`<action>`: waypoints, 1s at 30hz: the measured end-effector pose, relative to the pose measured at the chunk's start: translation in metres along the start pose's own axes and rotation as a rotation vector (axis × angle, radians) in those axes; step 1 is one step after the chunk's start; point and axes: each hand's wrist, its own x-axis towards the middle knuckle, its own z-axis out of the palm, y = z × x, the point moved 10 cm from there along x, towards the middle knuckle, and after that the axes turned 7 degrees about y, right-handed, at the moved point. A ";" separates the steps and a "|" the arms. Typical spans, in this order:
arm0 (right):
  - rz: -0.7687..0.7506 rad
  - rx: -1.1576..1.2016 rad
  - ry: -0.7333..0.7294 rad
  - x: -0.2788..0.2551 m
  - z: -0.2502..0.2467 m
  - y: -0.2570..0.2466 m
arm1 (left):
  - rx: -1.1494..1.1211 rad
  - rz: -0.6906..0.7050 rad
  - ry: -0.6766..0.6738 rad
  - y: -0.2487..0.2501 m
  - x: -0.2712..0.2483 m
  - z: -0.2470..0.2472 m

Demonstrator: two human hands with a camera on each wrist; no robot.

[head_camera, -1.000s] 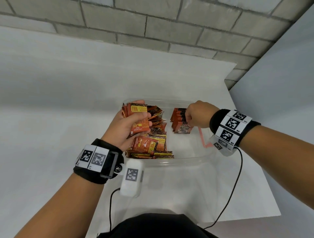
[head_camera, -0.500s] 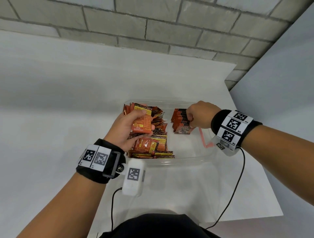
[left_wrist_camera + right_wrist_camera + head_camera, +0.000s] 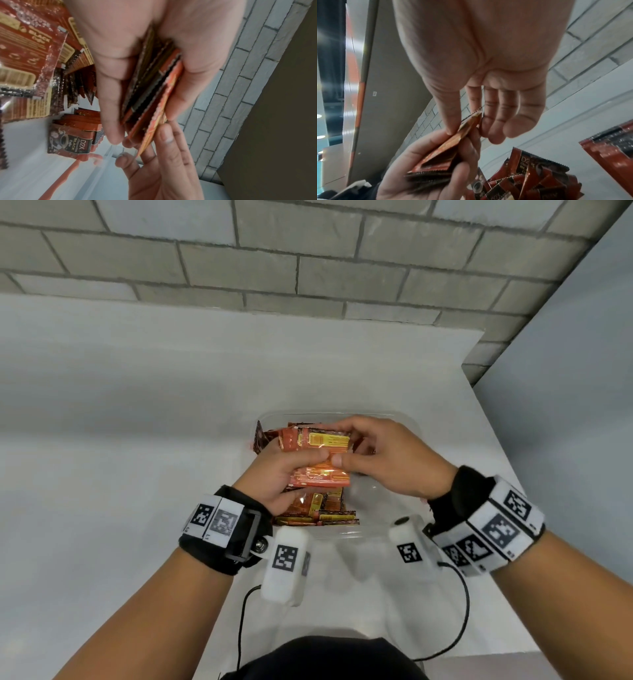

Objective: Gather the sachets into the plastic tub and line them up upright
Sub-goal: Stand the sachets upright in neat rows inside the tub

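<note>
The left hand (image 3: 274,477) gripped a bundle of sachets (image 3: 317,460) above the clear plastic tub (image 3: 404,419), thumb across the face of the bundle and fingers curled behind it. In the left wrist view the bundle (image 3: 150,86) showed edge-on, several serrated edges fanned between palm and fingers. The right hand (image 3: 387,460) met the bundle from the other side: its thumb and forefinger pinched the front sachet (image 3: 467,125) at the edge, the remaining fingers loosely bent behind it, so both hands were clamped on sachets and touched each other over the tub. The front sachet was orange with a yellow panel and faced the head camera. Beneath the hands, loose sachets (image 3: 318,511) lay in a heap on the left side of the tub, some flat and some tilted. In the left wrist view a short row of sachets (image 3: 75,135) stood on edge on the tub floor, well apart from the heap, the nearest one dark with a coffee cup printed on it. The tub sat on a white table (image 3: 137,474) against a grey brick wall (image 3: 308,261). Each wrist carried a black strap with printed square markers and a small white camera housing.
</note>
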 end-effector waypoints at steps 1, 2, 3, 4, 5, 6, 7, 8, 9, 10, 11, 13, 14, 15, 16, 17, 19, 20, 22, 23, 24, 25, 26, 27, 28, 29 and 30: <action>-0.009 0.034 0.010 -0.001 0.002 0.001 | 0.023 -0.002 -0.005 -0.002 0.000 0.001; -0.010 0.063 0.033 -0.002 0.002 0.003 | 0.040 -0.006 -0.007 -0.003 -0.001 0.001; -0.006 0.080 0.069 -0.002 0.000 0.006 | 0.045 -0.014 -0.005 -0.005 -0.001 0.002; 0.002 0.089 0.121 -0.002 -0.005 0.009 | 0.043 -0.023 0.008 -0.006 -0.001 0.000; 0.005 0.106 0.188 -0.003 -0.012 0.011 | 0.036 -0.030 0.030 -0.007 -0.001 -0.001; 0.004 0.136 0.263 -0.004 -0.020 0.011 | 0.022 -0.031 0.062 -0.007 0.000 -0.005; -0.009 0.163 0.337 -0.006 -0.029 0.012 | 0.000 -0.028 0.091 -0.006 0.001 -0.007; -0.042 0.166 0.397 -0.008 -0.037 0.011 | -0.026 -0.026 0.109 -0.007 0.002 -0.009; -0.084 0.137 0.432 -0.010 -0.042 0.008 | -0.054 -0.023 0.109 -0.007 0.003 -0.009; -0.128 0.090 0.440 -0.011 -0.043 0.002 | -0.087 -0.020 0.097 -0.007 0.004 -0.008; -0.165 0.044 0.427 -0.012 -0.040 -0.003 | -0.126 -0.019 0.080 -0.006 0.004 -0.005; -0.210 0.003 0.338 -0.012 -0.027 -0.009 | -0.187 -0.012 0.057 -0.002 0.003 0.000; -0.223 -0.008 0.277 -0.011 -0.019 -0.010 | -0.196 0.000 0.055 0.000 0.004 0.001; -0.225 -0.022 0.217 -0.012 -0.013 -0.010 | -0.189 0.019 0.067 0.003 0.004 -0.001; -0.220 -0.036 0.173 -0.012 -0.009 -0.010 | -0.173 0.040 0.085 0.006 0.005 -0.003; -0.212 -0.040 0.163 -0.013 -0.009 -0.009 | -0.153 0.061 0.100 0.009 0.005 -0.005; -0.201 -0.026 0.228 -0.014 -0.020 -0.011 | -0.109 0.093 0.113 0.013 0.006 -0.008; -0.203 -0.028 0.265 -0.014 -0.026 -0.011 | -0.093 0.102 0.112 0.014 0.006 -0.009; -0.213 -0.077 0.286 -0.012 -0.031 -0.013 | -0.039 0.121 0.084 0.015 0.006 -0.006; -0.214 -0.111 0.274 -0.010 -0.031 -0.014 | 0.001 0.133 0.062 0.015 0.007 -0.004; -0.209 -0.148 0.256 -0.008 -0.030 -0.014 | 0.038 0.144 0.041 0.015 0.007 -0.001; -0.200 -0.190 0.234 -0.007 -0.029 -0.014 | 0.066 0.155 0.025 0.015 0.008 0.003; -0.189 -0.236 0.210 -0.006 -0.028 -0.014 | 0.085 0.165 0.010 0.014 0.008 0.006; -0.182 -0.279 0.183 -0.005 -0.027 -0.014 | 0.099 0.173 0.000 0.013 0.009 0.009; -0.171 -0.310 0.151 -0.003 -0.027 -0.014 | 0.108 0.179 -0.003 0.013 0.009 0.011; -0.153 -0.326 0.115 -0.002 -0.027 -0.012 | 0.108 0.181 0.006 0.012 0.009 0.011; -0.127 -0.337 0.075 -0.001 -0.027 -0.008 | 0.097 0.181 0.026 0.012 0.009 0.009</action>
